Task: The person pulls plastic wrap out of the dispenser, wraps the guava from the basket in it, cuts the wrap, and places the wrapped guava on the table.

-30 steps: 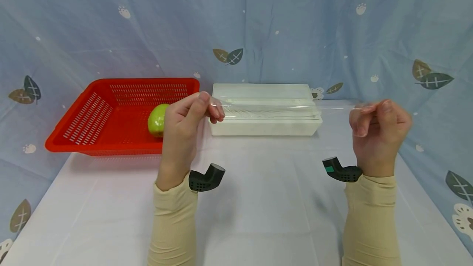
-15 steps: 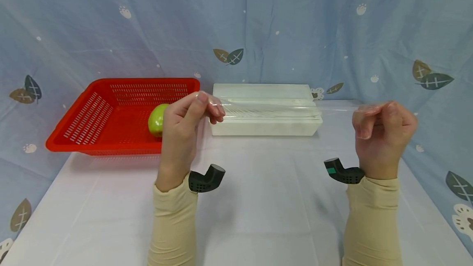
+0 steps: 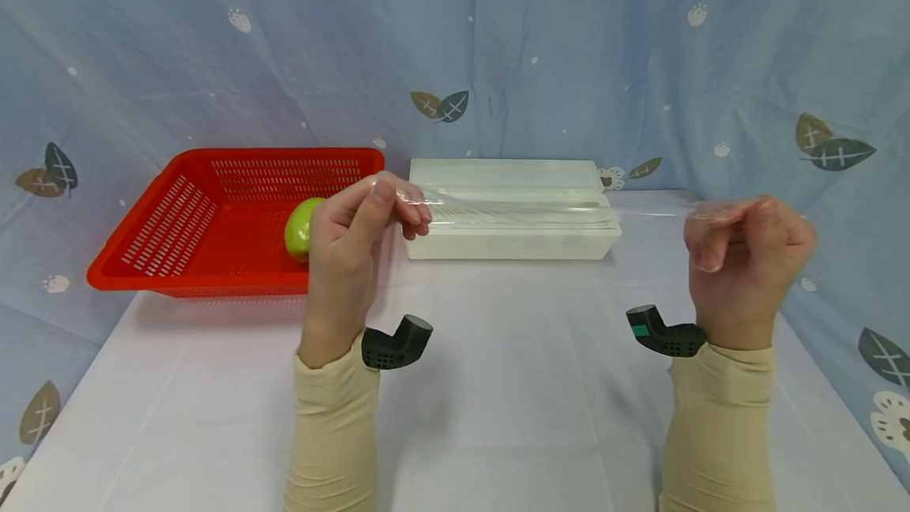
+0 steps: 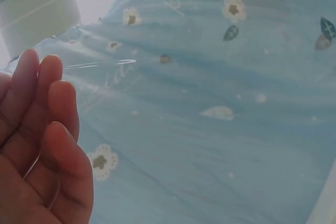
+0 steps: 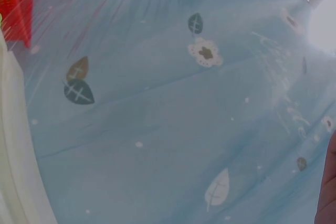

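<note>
A thin, clear sheet of cling film point(image 3: 512, 208) stretches taut between both hands, its edge catching the light. My left hand point(image 3: 344, 247) pinches one end between thumb and curled forefinger, in front of the basket's right side. At the right, my right hand point(image 3: 746, 271) pinches the other end the same way, raised above the table. Behind the film stands a long white cling film box point(image 3: 512, 245). The left wrist view shows the left hand's other fingers point(image 4: 63, 108) loosely bent. Only an edge of the right hand point(image 5: 328, 187) shows in the right wrist view.
A red plastic basket point(image 3: 142, 283) stands at the back left. Inside it lies a round green fruit point(image 3: 298, 231), partly hidden by my left hand. A white cloth point(image 3: 512, 401) covers the table, and a blue patterned curtain point(image 3: 554, 38) hangs behind.
My right hand has moved to the right and slightly down, drawing the cling film wider. My left hand has shifted only a little to the left. Basket and box have stayed put.
</note>
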The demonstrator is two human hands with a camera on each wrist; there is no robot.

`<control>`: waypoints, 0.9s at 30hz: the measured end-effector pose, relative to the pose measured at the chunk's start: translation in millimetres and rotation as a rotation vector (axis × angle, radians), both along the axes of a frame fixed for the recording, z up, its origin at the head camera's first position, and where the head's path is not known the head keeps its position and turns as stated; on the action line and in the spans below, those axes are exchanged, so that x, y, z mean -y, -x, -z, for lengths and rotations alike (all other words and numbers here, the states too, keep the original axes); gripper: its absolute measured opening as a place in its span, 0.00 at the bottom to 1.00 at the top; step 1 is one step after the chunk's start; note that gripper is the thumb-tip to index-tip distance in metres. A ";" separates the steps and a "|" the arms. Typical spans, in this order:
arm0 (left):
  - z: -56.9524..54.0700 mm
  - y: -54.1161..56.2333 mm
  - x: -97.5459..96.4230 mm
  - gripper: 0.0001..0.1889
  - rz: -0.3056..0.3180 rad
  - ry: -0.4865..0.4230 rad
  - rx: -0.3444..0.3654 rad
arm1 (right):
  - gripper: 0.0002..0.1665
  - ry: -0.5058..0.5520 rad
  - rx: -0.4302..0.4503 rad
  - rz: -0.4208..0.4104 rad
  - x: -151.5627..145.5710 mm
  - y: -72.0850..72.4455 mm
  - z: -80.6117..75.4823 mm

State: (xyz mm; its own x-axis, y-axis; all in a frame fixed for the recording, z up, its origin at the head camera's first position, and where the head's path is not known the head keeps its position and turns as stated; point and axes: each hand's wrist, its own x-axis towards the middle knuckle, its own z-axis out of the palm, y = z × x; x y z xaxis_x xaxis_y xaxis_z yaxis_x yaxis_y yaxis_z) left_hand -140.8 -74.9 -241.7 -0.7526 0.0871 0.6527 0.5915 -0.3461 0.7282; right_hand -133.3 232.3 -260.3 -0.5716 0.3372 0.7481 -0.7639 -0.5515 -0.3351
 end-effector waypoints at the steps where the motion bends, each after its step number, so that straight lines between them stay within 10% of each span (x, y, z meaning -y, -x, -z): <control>1: -0.2 -0.3 0.1 0.17 0.007 -0.007 -0.006 | 0.21 0.000 -0.001 0.000 0.4 -0.8 -0.6; 27: -3.4 -7.8 2.6 0.18 0.075 -0.084 -0.101 | 0.24 -0.068 -0.080 0.041 -6.3 -12.7 -2.1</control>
State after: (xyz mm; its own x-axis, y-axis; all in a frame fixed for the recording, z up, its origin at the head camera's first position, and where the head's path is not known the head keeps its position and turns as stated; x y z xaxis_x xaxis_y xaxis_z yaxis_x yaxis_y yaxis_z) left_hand -133.0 -77.5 -238.3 -0.6765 0.0829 0.7318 0.6300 -0.4494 0.6333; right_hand -120.6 238.6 -258.1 -0.4958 0.3061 0.8127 -0.8114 -0.4968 -0.3079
